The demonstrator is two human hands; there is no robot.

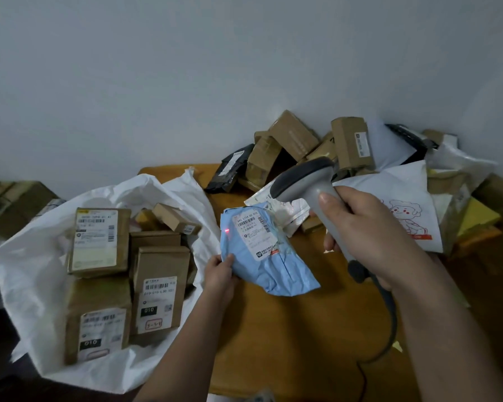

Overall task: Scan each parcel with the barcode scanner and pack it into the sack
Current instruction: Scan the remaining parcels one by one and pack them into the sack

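A blue parcel [262, 250], pinched at its edge by the left hand [219, 275], hangs above the wooden table [288, 329] as the right hand [366, 224] grips a grey barcode scanner [311, 187]; beside it, the white sack [41, 256] holds brown boxes [157, 288].

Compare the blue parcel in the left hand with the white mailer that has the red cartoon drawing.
The blue parcel is crumpled, held up off the table by the left hand; the white mailer lies smooth and flat in the pile. The blue parcel shows a white barcode label and a red scanner dot; the white mailer shows only its drawing. Both are soft plastic bags, not boxes.
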